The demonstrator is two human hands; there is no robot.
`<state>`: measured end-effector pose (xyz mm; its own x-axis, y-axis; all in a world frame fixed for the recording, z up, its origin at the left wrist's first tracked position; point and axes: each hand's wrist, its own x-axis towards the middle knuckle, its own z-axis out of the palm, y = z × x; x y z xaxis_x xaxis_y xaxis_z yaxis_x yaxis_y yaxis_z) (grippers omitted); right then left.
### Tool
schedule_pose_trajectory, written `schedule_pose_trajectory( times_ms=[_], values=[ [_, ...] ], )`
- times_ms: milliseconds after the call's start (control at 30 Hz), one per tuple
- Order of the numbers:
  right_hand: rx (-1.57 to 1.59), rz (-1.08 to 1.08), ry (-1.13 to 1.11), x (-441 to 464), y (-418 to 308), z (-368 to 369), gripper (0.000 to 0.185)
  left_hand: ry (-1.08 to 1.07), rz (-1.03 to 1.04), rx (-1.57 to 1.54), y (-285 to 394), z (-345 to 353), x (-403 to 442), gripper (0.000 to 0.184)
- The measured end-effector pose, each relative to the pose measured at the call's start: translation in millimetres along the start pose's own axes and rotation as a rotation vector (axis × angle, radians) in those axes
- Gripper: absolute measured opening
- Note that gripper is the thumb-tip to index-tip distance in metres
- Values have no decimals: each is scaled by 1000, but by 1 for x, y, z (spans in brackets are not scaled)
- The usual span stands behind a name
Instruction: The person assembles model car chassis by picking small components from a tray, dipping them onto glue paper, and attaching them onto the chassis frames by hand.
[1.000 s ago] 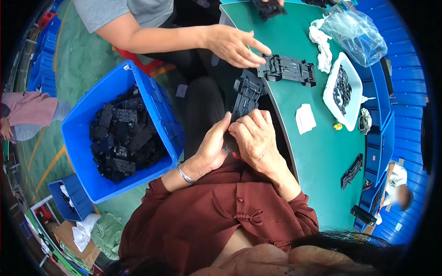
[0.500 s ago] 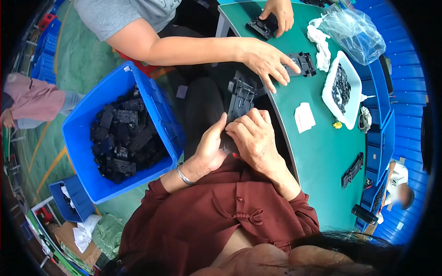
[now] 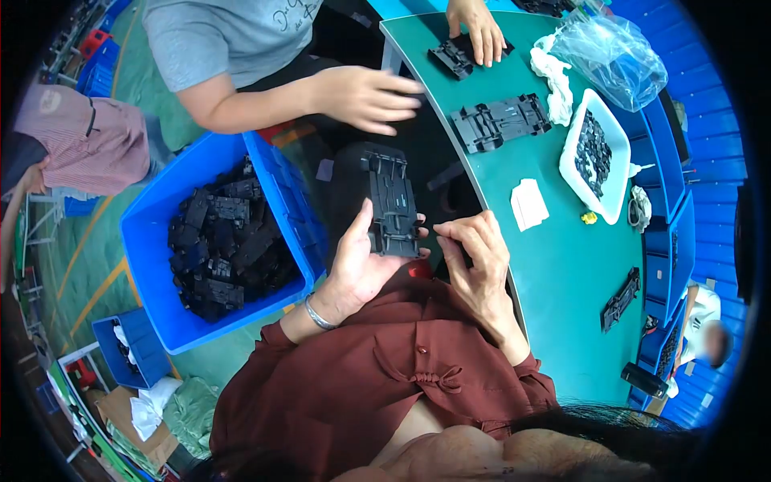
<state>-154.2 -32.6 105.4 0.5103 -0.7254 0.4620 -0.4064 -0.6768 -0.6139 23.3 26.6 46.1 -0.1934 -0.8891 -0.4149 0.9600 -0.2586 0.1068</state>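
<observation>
Black molded part (image 3: 393, 201) in the left hand (image 3: 361, 273), above the lap, between a blue bin and the tabletop (image 3: 562, 257). Long axis runs away from the body; ribbed, recessed face toward the camera. Left grip closed on the near end: palm beneath, thumb along the left edge, fingertips showing at the right edge. Silver bracelet (image 3: 320, 313) at that wrist.

Right hand (image 3: 479, 261) just beside the part, apart from it, near the tabletop's edge. Fingers bent, thumb close to the index finger; cannot tell if its grip is closed or has something small in it.

Blue bin (image 3: 144, 277) to the left, holding a jumbled heap of similar black parts (image 3: 229, 241). On the tabletop: one black part (image 3: 499, 122) lying near the edge; white paper (image 3: 528, 205); crumpled white cloth (image 3: 554, 84) beside a clear plastic bag (image 3: 614, 60); white tray (image 3: 571, 165) of small dark pieces (image 3: 594, 153); yellow scrap (image 3: 589, 218) near the tray; another dark part (image 3: 621, 300) farther down, at the right.

Co-worker in grey shirt (image 3: 217, 40) across: one hand (image 3: 478, 32) resting on a dark piece (image 3: 454, 56) at the tabletop's far end, other hand (image 3: 365, 100) blurred, off the edge.
</observation>
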Motion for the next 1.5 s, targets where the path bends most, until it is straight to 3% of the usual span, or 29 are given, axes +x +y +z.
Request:
schedule_pose_trajectory(
  times_ms=[333,400,633,933,1133,1267,1500],
  values=[
    [30,-18,35,-10,11,-3,25,-31,54,100,-3,13,-2,62],
    [36,-7,28,-13,14,-3,25,-140,85,75,0,12,-1,60],
    [57,1,40,-15,19,-5,21,-223,166,176,20,26,18,59],
    [62,51,57,-13,25,-11,18,-280,8,35,40,47,50,60],
    [84,55,37,-10,28,-13,16,-267,6,87,57,57,81,57],
    [88,47,33,-9,29,-13,15,-371,1,141,76,66,110,56],
    [96,26,3,-12,32,-13,15,-295,74,309,121,81,162,52]
  ],
)
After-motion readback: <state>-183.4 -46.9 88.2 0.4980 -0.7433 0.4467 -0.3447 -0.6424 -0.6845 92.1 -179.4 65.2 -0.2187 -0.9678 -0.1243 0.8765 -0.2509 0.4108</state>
